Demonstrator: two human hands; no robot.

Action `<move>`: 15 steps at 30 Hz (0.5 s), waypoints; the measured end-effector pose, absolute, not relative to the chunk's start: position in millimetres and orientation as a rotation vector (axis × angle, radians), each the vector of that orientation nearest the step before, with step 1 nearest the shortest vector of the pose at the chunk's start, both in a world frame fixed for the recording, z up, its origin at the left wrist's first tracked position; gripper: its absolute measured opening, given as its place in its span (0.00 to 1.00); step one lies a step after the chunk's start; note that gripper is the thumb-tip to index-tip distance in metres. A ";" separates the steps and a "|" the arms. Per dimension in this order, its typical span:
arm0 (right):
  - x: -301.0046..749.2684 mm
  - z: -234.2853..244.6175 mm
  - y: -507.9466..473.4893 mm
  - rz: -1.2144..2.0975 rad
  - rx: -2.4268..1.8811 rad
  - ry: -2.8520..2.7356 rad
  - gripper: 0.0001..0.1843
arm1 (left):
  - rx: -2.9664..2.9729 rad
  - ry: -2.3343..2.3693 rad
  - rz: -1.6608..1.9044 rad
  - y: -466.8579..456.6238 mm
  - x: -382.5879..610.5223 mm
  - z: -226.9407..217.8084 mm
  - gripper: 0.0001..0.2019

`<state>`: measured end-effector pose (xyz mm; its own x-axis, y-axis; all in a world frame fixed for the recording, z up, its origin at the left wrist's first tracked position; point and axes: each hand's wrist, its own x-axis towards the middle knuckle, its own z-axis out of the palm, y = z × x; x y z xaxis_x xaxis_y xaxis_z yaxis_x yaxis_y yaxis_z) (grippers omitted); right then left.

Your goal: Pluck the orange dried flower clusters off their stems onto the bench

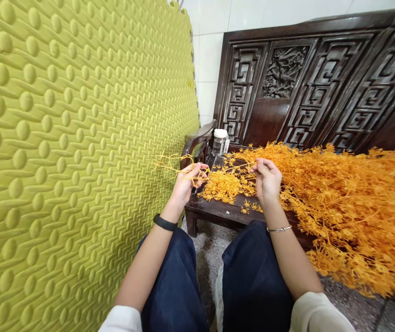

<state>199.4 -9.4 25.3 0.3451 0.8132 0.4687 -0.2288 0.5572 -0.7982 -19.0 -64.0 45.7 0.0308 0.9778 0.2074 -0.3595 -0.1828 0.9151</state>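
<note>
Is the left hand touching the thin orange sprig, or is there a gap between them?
Touching. The head view shows the left hand with its fingers closed on the orange sprig.

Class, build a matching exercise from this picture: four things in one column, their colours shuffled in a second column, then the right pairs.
Things:
1. foam mat
2. jar lid
3. wristband
4. sprig pinched by left hand and right hand

Colours:
A. orange
B. black
C. yellow-green
D. white

Pairs: 1-C, 2-D, 3-B, 4-A
</note>
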 end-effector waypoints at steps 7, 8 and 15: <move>191.3 22.6 -10.8 0.810 -0.685 -1.064 0.13 | 1.183 0.923 1.552 -69.3 -28.2 55.4 0.15; 189.3 21.5 -11.3 0.833 -0.674 -1.079 0.12 | 1.192 0.922 1.606 -73.1 -31.9 55.9 0.14; 183.3 5.9 -3.3 1.015 -0.784 -1.183 0.14 | 1.180 1.406 1.862 -179.6 -75.6 31.5 0.13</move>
